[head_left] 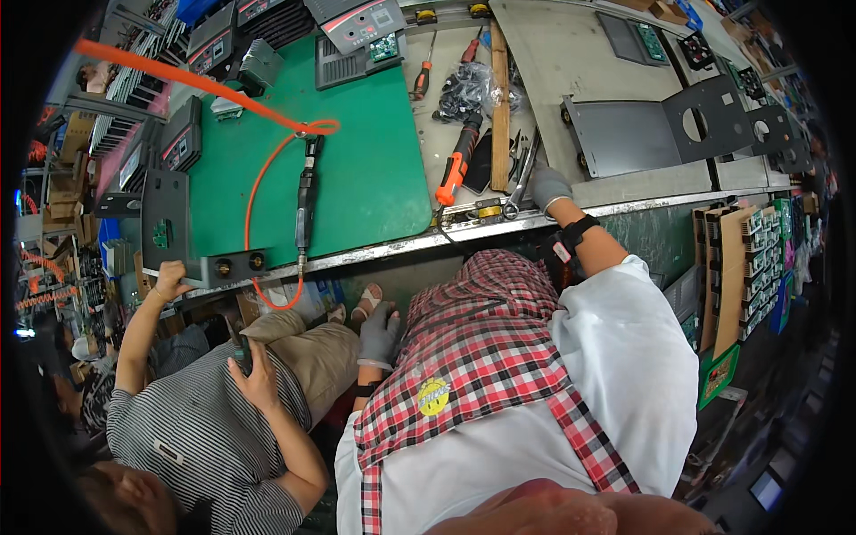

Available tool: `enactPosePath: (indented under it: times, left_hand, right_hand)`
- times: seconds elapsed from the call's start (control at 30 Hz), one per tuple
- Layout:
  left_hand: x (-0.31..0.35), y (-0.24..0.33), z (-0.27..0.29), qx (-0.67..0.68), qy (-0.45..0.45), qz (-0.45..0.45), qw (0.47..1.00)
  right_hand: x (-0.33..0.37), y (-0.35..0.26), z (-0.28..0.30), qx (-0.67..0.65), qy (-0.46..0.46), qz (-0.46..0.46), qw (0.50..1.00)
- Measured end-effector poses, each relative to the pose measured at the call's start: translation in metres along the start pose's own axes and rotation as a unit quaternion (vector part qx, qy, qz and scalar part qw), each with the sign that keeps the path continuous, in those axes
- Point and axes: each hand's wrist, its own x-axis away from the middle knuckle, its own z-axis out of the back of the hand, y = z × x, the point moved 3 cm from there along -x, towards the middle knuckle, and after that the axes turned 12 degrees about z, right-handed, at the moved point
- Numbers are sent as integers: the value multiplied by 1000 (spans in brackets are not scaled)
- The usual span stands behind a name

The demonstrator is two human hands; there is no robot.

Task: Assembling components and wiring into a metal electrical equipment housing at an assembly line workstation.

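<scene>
- My right hand [547,187] wears a grey glove and rests flat on the edge of the bench [624,201]. Its fingers lie loose and hold nothing.
- The pliers [520,174] lie just left of that hand, almost touching it. They are shiny metal, and their long side points away from me.
- The screwdriver [456,160], with its orange and black handle, lies a bit further left of the pliers, pointing the same way.
- My left hand [381,334] is down below the bench edge, near my checked apron [481,357]. Its fingers hang half curled and hold nothing.
- So my right hand is much nearer to the pliers.
- A person in a striped shirt [192,428] sits left of me, gripping a dark metal box [169,223] on the smooth green mat [357,152].
</scene>
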Motion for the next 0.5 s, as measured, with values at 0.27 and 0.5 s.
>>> enactPosePath:
  times: [0.27,0.5]
  left_hand:
    - [-4,2,-12,28,24,20,999]
    - [-1,-5,-17,34,35,-5,999]
  right_hand:
    - [-65,7,-45,83,13,32,996]
    - [-78,17,-19,159,47,257,952]
